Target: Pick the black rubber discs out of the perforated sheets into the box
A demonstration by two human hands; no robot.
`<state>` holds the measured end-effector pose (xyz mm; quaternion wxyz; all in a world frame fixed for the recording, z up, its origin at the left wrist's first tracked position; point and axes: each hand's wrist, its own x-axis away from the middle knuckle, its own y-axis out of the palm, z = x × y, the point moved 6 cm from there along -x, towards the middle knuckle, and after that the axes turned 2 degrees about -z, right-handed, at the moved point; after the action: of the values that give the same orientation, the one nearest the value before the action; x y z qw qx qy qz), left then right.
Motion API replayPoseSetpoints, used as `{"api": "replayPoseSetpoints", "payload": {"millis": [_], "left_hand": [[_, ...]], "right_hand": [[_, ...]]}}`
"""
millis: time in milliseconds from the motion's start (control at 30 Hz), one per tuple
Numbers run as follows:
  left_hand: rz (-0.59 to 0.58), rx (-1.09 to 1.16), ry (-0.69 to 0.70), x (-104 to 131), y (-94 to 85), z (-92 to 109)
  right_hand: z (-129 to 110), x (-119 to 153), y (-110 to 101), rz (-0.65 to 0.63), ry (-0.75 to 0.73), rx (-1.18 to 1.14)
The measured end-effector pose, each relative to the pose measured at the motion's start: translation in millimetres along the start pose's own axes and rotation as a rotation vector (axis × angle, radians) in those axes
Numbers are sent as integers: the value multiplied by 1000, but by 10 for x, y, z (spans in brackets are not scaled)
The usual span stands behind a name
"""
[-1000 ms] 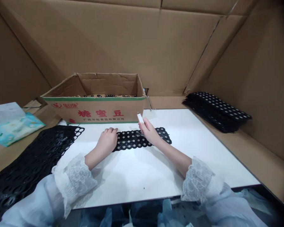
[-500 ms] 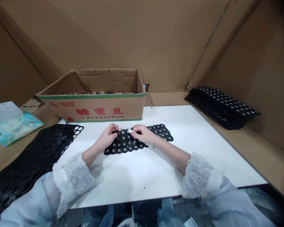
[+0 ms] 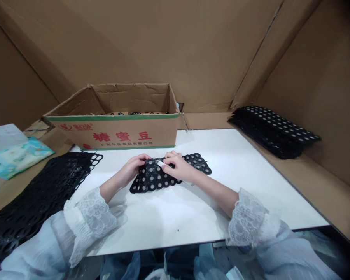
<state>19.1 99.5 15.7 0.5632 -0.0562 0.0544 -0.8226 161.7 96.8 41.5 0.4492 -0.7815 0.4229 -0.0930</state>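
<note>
A black sheet with rows of round pale dots point(image 3: 160, 181) lies across the white table top in front of me. My left hand point(image 3: 131, 169) grips its upper left edge, fingers partly hidden behind the raised material. Between the fingers of my right hand point(image 3: 179, 167) is a slim white stick-like piece point(image 3: 162, 163), its tip pointing left over the sheet. Most of that piece is covered by my fingers, so its kind cannot be told. The sheet's right end shows beyond my right wrist, and its left end is tilted up a little.
Behind the sheet stands an open cardboard box point(image 3: 116, 134) with black ringed pieces inside. Black ring-patterned mesh point(image 3: 43, 186) lies at the left, near a teal-and-white soft packet point(image 3: 23, 157). A stack of black dotted sheets point(image 3: 274, 130) sits at the right. Cardboard walls enclose the table.
My left hand's fingers have stretched out along the sheet's upper edge, and its left part has shifted and spread slightly. The white piece's tip has dipped toward the sheet.
</note>
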Motion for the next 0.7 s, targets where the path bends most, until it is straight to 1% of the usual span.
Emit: {"api": "replayPoseSetpoints", "payload": {"millis": [100,167,333,467,567,700], "left_hand": [[12,-267,62,28,33,82],[25,-358,103,48,53,130],[50,-461,181,80,74,203],[41,-541,228,95,94,237],[38,-618,246,107,109,258],[62,-743,253,116,117,279]], "right_hand": [[-33,17,-1,-8,-7,41],[-42,27,12,-13,-14,75],[-52,48,31,1,-38,135],[-65,53,41,-11,-43,158],[-79,51,52,-23,-40,168],[-84,50,60,-25,-28,183]]}}
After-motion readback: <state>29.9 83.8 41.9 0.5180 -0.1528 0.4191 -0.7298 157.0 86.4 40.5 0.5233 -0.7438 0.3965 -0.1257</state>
